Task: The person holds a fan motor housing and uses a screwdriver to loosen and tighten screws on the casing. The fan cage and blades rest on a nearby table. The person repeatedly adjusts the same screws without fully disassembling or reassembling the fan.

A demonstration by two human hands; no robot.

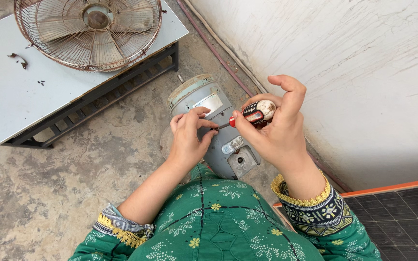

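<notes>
My right hand (pixel 279 130) grips a screwdriver (pixel 253 116) with a red, black and worn white handle, held level and pointing left. My left hand (pixel 189 135) pinches at the screwdriver's tip, fingers closed around a small part I cannot make out. Both hands hover over a grey cylindrical electric motor (pixel 214 104) standing on the concrete floor, just in front of my green patterned clothing. The motor's small terminal box (pixel 243 162) shows below the hands.
A grey metal table (pixel 10 101) at upper left carries a rusty fan guard with blades (pixel 89 31) and a few small loose bits. A whitewashed wall (pixel 364 72) runs along the right with cables at its base. A dark solar panel (pixel 407 217) lies at lower right.
</notes>
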